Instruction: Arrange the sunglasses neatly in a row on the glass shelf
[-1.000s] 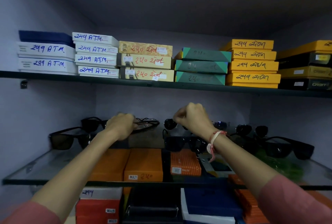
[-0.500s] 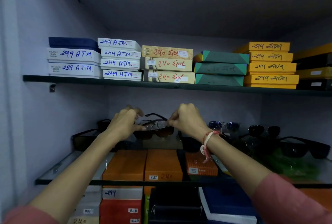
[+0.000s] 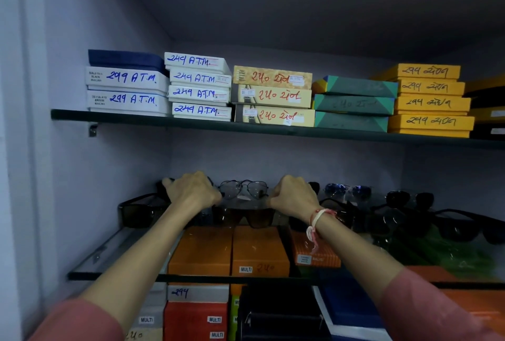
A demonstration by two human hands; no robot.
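Both hands reach over the glass shelf (image 3: pixel 90 253) toward its back edge. Left hand (image 3: pixel 192 190) is curled shut, knuckles up, fingers wrapped on the left end of a thin-rimmed aviator pair (image 3: pixel 243 189); right hand (image 3: pixel 293 194) is likewise closed on that pair's right end. Exact finger contact is hidden behind the knuckles. The aviator pair sits level between the two hands, near the back edge, about mid-left along the shelf — lenses face the camera.

Just in front of it, lower, a brown-lens pair (image 3: pixel 246 216) rests on the shelf. At the left end, a black pair (image 3: pixel 139 210) stands with one arm running back behind the left hand. Right of the right hand: a blue-lens pair (image 3: pixel 347 191) near the back, then a round dark pair (image 3: pixel 410 200), and a large black pair (image 3: pixel 470 227) at the right end. These are closely spaced, some overlapping; order is uneven.

A thread bracelet (image 3: pixel 317 221) is on the right wrist. Orange boxes (image 3: pixel 229 250) show through the glass from below. The upper shelf (image 3: pixel 191 124) carries stacked labelled boxes (image 3: pixel 199 86).
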